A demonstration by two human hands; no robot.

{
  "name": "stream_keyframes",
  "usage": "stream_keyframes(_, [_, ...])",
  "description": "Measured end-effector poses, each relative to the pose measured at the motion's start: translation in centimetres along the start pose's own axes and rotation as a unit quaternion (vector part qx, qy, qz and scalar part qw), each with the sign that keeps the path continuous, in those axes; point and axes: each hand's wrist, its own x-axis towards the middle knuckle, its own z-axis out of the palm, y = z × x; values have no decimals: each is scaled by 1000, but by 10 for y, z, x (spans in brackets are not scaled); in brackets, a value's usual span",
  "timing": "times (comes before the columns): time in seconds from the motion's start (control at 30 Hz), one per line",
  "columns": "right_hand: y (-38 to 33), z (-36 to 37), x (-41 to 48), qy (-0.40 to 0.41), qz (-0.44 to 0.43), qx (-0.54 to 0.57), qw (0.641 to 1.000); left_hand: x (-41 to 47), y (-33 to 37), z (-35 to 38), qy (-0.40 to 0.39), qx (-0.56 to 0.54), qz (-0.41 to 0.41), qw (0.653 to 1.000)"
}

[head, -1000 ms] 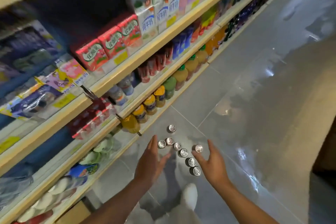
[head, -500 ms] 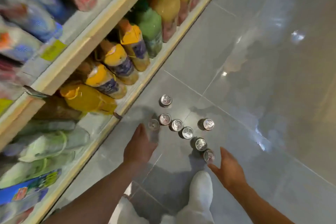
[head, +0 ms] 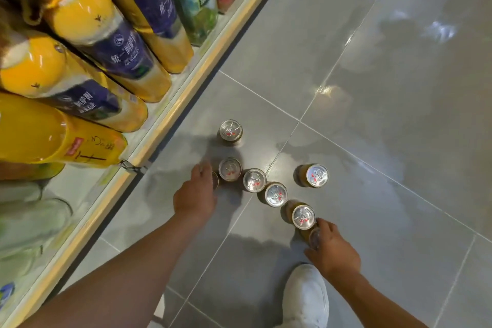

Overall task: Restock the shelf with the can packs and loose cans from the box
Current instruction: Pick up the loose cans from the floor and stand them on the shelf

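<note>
Whereas both hands hovered open a moment ago, above the grey tiled floor (head: 372, 88) by the wooden shelf's front edge (head: 186, 93) the left hand (head: 195, 194) now curls its fingers round the gold silver-topped can (head: 215, 180) at the row's shelf end and the right hand (head: 332, 250) round the near-end can (head: 314, 238), so pickup seems begun, with six more cans (head: 254, 180) upright nearby.
</note>
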Motion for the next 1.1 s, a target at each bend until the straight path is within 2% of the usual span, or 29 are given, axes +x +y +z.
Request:
stream_keyframes(0.17, [-2,4,2,29,10,-30,999,10,1,6,11,4,13,1000])
stream_keyframes(0.33, [0,-1,-3,13,13,-37,999,3,-7,1,1,1,14,1000])
stream_keyframes(0.57, [-12,-39,-41,9,27,-48,998,-35,-18,-45,4,7,11,1000])
stream_keyframes(0.9, [-58,-172,-160,28,-18,-61,998,-141,-18,-192,19,-7,25,999])
stream_keyframes(1.1, [-108,-287,-275,37,-97,-49,993,-265,-16,-314,46,-138,30,989])
